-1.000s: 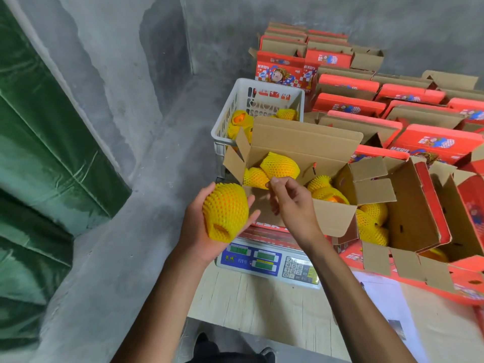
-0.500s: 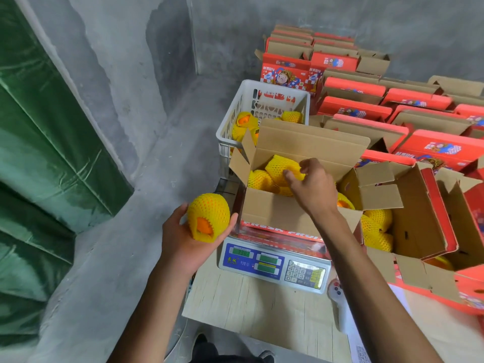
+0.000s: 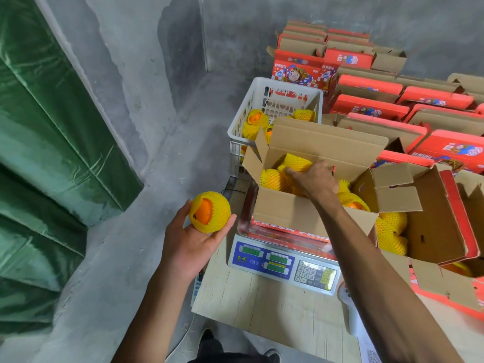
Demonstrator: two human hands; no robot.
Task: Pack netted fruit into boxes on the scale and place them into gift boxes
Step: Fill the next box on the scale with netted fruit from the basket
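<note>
Filling the open cardboard box (image 3: pixel 301 213) that sits on the scale (image 3: pixel 282 265) at the counter (image 3: pixel 262 310) edge is the step in hand. The right hand (image 3: pixel 314 176) reaches inside, fingers curled over a netted fruit (image 3: pixel 296 162) among others. The left hand (image 3: pixel 193 242) cups another netted fruit (image 3: pixel 209 214), palm up, just left of the box. Next, probably: seat the right-hand fruit, then pass in the left one and check the weight.
</note>
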